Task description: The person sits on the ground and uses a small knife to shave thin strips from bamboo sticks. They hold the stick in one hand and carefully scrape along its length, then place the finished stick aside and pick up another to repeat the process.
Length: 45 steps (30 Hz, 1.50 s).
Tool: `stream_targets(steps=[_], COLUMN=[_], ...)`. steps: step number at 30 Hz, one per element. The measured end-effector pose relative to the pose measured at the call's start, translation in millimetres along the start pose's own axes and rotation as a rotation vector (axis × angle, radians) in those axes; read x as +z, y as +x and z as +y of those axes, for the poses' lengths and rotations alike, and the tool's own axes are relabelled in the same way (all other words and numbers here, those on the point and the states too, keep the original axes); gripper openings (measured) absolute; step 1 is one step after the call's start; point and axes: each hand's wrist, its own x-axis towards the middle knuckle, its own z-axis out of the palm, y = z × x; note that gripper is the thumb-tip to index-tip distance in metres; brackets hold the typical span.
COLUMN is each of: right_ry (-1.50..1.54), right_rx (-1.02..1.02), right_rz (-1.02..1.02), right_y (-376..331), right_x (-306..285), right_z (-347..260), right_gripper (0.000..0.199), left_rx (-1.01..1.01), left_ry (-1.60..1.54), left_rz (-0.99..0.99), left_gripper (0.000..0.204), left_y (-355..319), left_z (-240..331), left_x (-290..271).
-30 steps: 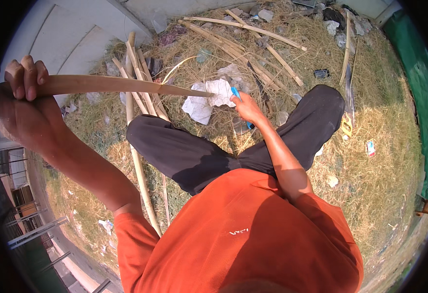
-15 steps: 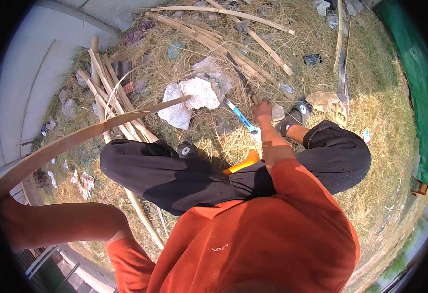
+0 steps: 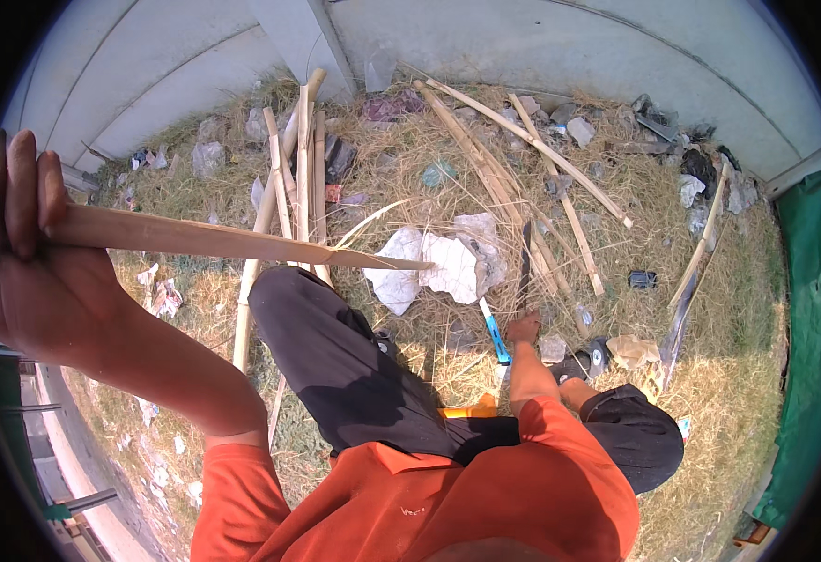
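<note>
Raised at the far left, my left hand [image 3: 45, 281] is wrapped round one end of a long split bamboo strip [image 3: 214, 238]. Its thin tip reaches over some pale broken stone slabs [image 3: 450, 267] on the ground, and a thin sliver curls up from it. My right hand [image 3: 525, 328] is down on the grass, closed at the lower end of a dark, long-bladed knife [image 3: 525, 262]. Its handle is hidden by the fingers. Just left of that hand lies a blue-and-white tool [image 3: 495, 335]. An orange object [image 3: 471, 410] shows between my legs.
Bamboo poles [image 3: 279, 201] lean in a bundle at the left, and more split lengths [image 3: 495, 169] lie beyond the stones. A pale panel wall [image 3: 560, 42] closes the far side. Green sheeting [image 3: 808, 328] hangs at the right. Litter is scattered over the dry grass.
My left hand has risen and come forward with the bamboo strip, which now lies more level. The view has tilted up toward the wall. My right hand stays at the knife.
</note>
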Motion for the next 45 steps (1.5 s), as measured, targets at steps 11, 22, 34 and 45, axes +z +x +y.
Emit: stream_targets(steps=[11, 22, 34, 45], right_ry=[0.823, 0.981, 1.005, 1.094], right_rx=[0.142, -0.017, -0.632, -0.83], right_rz=[-0.493, 0.264, -0.297, 0.124], right_y=[31.9, -107.7, -345.0, -359.8], right_x=[-191.3, -532.2, -412.1, -441.6], right_z=[-3.6, -39.7, -247.7, -264.6], right_gripper=[0.034, 0.029, 0.031, 0.021], left_rx=[0.021, 0.065, 0.035, 0.036], left_ry=[-0.108, -0.234, -0.277, 0.072], left_rz=[-0.231, -0.111, 0.155, 0.11], left_gripper=[0.02, 0.028, 0.042, 0.042], left_y=[-5.6, 14.5, 14.2, -23.3], left_z=[-12.5, -34.3, -72.1, 12.2], left_x=[-18.0, 47.1, 23.7, 79.3])
